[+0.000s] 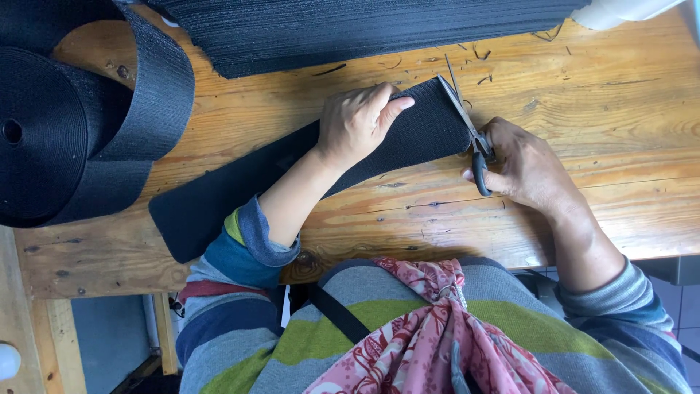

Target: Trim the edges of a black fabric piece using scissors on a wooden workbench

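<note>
A wide black webbing strip [219, 190] lies diagonally across the wooden table [620, 109]. My left hand [357, 124] presses flat on the strip near its right end, thumb stretched toward the cut edge. My right hand [529, 168] grips black-handled scissors [467, 124]. The blades point up and left, lying along the strip's right end [437, 124].
A big roll of black webbing [51, 131] sits at the table's left, its loose tail looping over to the strip. A stack of cut black strips [350, 29] lies along the far edge. Thread scraps dot the wood near the scissors. A white object [620, 11] sits top right.
</note>
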